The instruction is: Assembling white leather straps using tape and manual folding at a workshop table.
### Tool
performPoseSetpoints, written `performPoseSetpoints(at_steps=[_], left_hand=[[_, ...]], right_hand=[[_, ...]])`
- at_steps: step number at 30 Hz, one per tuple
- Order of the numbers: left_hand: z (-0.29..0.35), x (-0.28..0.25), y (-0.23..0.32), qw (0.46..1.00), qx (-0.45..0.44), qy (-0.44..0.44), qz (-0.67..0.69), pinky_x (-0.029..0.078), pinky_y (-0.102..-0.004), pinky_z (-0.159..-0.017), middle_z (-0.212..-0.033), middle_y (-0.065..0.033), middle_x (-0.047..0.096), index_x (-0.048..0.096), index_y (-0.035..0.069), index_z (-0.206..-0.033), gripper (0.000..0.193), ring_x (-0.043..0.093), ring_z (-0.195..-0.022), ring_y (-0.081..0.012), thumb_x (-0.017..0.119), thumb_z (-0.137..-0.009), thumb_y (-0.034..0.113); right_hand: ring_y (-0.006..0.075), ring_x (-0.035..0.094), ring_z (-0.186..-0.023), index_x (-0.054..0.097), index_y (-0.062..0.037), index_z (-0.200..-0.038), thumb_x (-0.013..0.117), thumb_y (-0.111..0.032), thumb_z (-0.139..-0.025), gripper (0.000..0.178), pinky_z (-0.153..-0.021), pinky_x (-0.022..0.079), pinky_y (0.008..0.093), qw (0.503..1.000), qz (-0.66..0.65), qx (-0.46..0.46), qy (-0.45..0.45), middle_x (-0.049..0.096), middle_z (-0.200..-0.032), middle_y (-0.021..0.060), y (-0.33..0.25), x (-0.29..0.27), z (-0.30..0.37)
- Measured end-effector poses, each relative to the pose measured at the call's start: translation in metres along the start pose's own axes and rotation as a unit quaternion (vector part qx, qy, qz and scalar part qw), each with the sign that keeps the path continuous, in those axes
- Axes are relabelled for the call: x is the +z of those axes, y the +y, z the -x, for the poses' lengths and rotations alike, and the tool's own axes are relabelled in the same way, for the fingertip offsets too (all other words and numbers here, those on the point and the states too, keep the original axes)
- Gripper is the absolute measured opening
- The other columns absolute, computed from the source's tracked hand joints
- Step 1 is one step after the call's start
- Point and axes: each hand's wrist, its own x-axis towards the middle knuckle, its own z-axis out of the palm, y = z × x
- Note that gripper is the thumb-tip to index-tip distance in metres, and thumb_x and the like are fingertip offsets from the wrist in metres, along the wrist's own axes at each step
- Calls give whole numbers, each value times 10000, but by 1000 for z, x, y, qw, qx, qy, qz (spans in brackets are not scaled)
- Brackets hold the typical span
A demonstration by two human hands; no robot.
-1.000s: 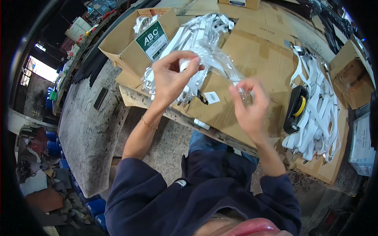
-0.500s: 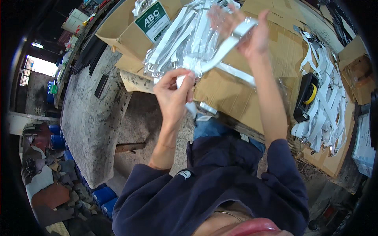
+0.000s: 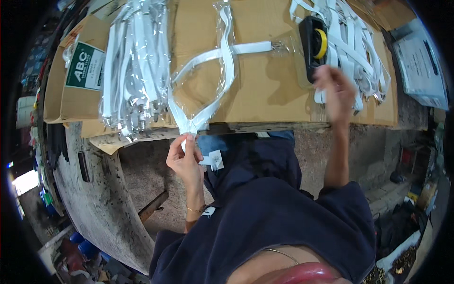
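My left hand [image 3: 185, 161] pinches the joined end of a pair of white suspenders [image 3: 227, 66], just off the table's front edge. Its straps loop and cross over the cardboard, with a clear plastic bag around part of them. A small white tag [image 3: 216, 159] hangs beside the left fingers. My right hand [image 3: 336, 92] is blurred, near the lower end of a black tape dispenser [image 3: 309, 47] with a yellow ring; whether it touches the dispenser I cannot tell. Right behind that lies a pile of unbagged white suspenders [image 3: 352, 45] with metal clips.
Several bagged white suspenders [image 3: 135, 61] lie in a bundle at left, their clips toward the front edge. Beside them stands an open cardboard box [image 3: 54, 102] with a green label card [image 3: 85, 66]. Flat cardboard [image 3: 269, 104] covers the table. Clear plastic packs [image 3: 421, 61] lie far right.
My right hand has let go of the suspenders' strap and moved right to the tape dispenser. The straps now rest on the cardboard. My left hand keeps its pinch. The whole view has turned.
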Motion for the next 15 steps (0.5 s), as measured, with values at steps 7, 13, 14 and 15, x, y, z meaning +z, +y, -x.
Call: performPoseSetpoints(at_steps=[7,13,14,15], left_hand=[[-14,11,-16,999,8,-43,20,361,-194,-453,-834,-133,680,639,-25,-969,114,558,-518,-104,663,-881,43],[-14,9,-19,998,28,-52,36,356,-186,-467,-814,-119,681,642,-21,-980,125,592,-554,-105,669,-883,53],[-14,9,-19,997,28,-55,39,356,-186,-467,-814,-118,681,642,-19,-982,128,590,-554,-104,671,-881,54],[-15,7,-19,997,27,-54,40,356,-186,-467,-814,-118,681,642,-19,-982,128,590,-554,-104,671,-881,54]], right_hand=[[94,544,-646,684,48,-991,654,-210,-890,279,-589,448,245,973,225,6,-51,658,-786,44,33,-51,-57],[68,504,-641,695,40,-976,656,-244,-879,303,-577,418,234,958,183,156,-155,641,-787,8,39,-56,-72],[64,491,-635,698,28,-976,655,-237,-879,286,-571,404,229,962,152,165,-154,634,-781,1,37,-55,-71],[59,477,-628,701,16,-976,654,-231,-879,269,-565,389,223,965,120,174,-153,626,-776,-5,36,-55,-71]])
